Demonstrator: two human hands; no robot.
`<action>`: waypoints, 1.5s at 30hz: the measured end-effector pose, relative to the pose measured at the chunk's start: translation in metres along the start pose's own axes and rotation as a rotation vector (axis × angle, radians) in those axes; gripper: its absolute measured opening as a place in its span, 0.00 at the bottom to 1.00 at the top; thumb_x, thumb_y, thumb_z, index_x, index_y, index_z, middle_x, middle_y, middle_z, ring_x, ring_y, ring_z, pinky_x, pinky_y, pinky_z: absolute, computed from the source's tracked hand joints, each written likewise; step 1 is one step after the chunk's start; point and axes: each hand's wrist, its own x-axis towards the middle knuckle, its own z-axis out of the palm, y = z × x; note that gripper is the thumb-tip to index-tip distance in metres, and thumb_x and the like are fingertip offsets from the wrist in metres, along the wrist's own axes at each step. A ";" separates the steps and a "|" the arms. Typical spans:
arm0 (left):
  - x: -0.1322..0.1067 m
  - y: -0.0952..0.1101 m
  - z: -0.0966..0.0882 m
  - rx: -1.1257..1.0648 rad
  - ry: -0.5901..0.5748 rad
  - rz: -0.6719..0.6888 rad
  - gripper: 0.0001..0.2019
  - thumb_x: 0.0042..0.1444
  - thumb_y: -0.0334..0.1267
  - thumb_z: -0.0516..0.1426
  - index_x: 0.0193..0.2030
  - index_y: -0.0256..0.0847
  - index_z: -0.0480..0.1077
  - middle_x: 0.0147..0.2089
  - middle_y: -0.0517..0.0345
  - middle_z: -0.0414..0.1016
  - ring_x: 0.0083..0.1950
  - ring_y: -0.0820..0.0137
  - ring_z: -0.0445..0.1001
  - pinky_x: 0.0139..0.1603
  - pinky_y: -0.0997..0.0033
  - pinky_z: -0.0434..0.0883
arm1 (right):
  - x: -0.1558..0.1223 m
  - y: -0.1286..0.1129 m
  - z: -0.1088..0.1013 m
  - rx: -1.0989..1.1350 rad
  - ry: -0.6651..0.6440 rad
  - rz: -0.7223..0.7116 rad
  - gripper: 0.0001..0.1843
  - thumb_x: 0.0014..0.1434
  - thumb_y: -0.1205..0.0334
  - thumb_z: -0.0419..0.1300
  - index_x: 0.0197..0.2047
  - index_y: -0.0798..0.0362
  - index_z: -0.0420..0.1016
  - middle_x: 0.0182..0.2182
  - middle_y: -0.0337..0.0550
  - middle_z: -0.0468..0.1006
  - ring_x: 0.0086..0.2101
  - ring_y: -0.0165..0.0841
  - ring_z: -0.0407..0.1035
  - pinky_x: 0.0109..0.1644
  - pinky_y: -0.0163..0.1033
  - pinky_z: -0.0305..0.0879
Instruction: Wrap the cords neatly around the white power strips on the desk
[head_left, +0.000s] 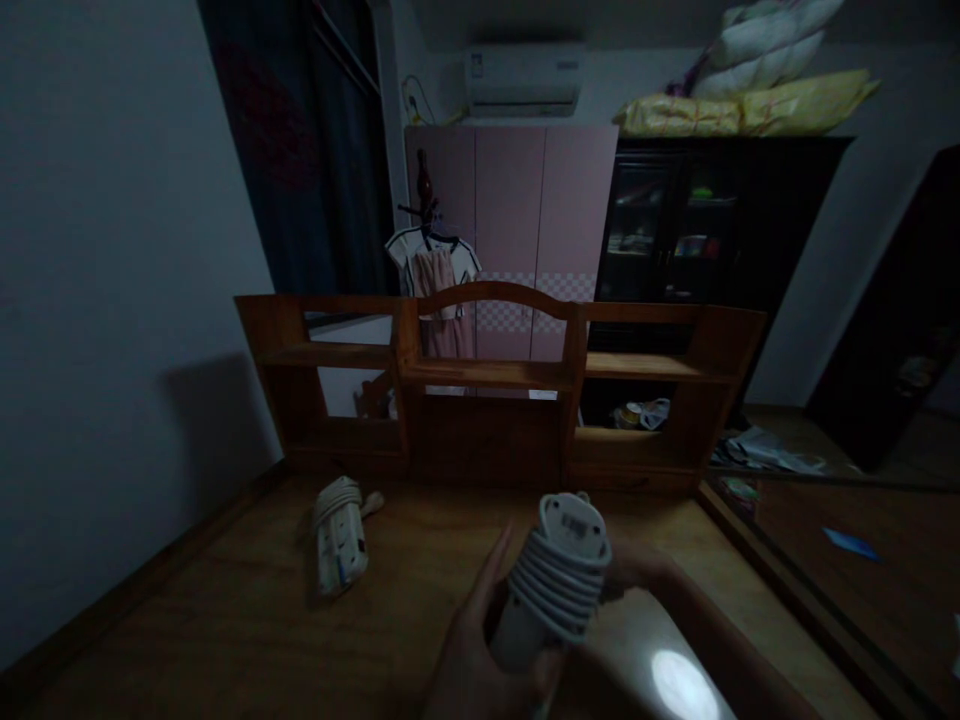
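Observation:
Both my hands hold a white power strip with its white cord wound in tight coils around its body, raised over the wooden surface. My left hand grips its lower end from the left, fingers stretched up along it. On the far side, my right hand touches the coils. A second white power strip, also wrapped in its cord, lies flat on the wood to the left, out of reach of both hands.
A wooden shelf unit stands across the far edge of the surface. Behind it are a pink wardrobe, hanging clothes and a dark glass cabinet. The room is dim. A bright light spot falls near my right arm.

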 end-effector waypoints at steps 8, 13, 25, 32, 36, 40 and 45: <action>0.033 -0.047 -0.030 0.011 0.075 0.034 0.42 0.50 0.43 0.61 0.68 0.38 0.45 0.57 0.43 0.70 0.56 0.59 0.70 0.55 0.65 0.68 | -0.030 -0.032 0.046 0.120 0.315 -0.001 0.17 0.62 0.50 0.53 0.41 0.56 0.71 0.26 0.35 0.63 0.24 0.25 0.58 0.24 0.28 0.55; 0.038 -0.054 -0.024 0.085 0.050 0.046 0.34 0.51 0.45 0.60 0.63 0.37 0.56 0.61 0.44 0.66 0.60 0.58 0.67 0.59 0.66 0.65 | -0.032 -0.034 0.060 -0.007 0.486 -0.001 0.19 0.58 0.48 0.59 0.43 0.55 0.72 0.27 0.36 0.68 0.27 0.27 0.60 0.29 0.31 0.55; 0.027 -0.038 -0.012 0.156 0.091 0.053 0.36 0.49 0.41 0.60 0.65 0.38 0.55 0.58 0.44 0.69 0.56 0.56 0.69 0.56 0.65 0.66 | -0.030 -0.027 0.070 -0.110 0.559 -0.062 0.22 0.64 0.48 0.50 0.32 0.56 0.73 0.26 0.38 0.71 0.26 0.29 0.61 0.31 0.33 0.54; 0.020 -0.036 -0.013 0.066 0.096 0.087 0.31 0.54 0.54 0.55 0.61 0.39 0.57 0.56 0.45 0.71 0.56 0.58 0.69 0.55 0.66 0.65 | -0.029 -0.033 0.074 0.057 0.500 -0.016 0.25 0.62 0.44 0.52 0.26 0.57 0.68 0.21 0.34 0.59 0.23 0.26 0.55 0.25 0.32 0.46; 0.019 -0.042 -0.019 0.023 0.144 -0.067 0.33 0.53 0.58 0.55 0.59 0.39 0.55 0.45 0.46 0.77 0.45 0.59 0.76 0.46 0.66 0.69 | -0.029 -0.040 0.083 0.067 0.514 0.026 0.26 0.60 0.42 0.53 0.24 0.57 0.66 0.20 0.34 0.56 0.23 0.25 0.52 0.25 0.32 0.45; 0.018 -0.042 -0.021 -0.069 0.116 -0.162 0.35 0.51 0.57 0.58 0.60 0.40 0.54 0.45 0.47 0.77 0.47 0.60 0.75 0.47 0.66 0.68 | -0.032 -0.049 0.088 -0.017 0.540 0.071 0.26 0.61 0.43 0.53 0.24 0.58 0.69 0.20 0.35 0.60 0.23 0.25 0.54 0.25 0.33 0.44; 0.017 -0.038 -0.020 -0.247 0.060 -0.213 0.29 0.51 0.52 0.59 0.56 0.40 0.61 0.48 0.47 0.76 0.47 0.59 0.75 0.49 0.62 0.67 | -0.036 -0.057 0.088 -0.081 0.528 0.102 0.23 0.60 0.45 0.55 0.27 0.57 0.74 0.20 0.36 0.66 0.23 0.25 0.56 0.25 0.33 0.45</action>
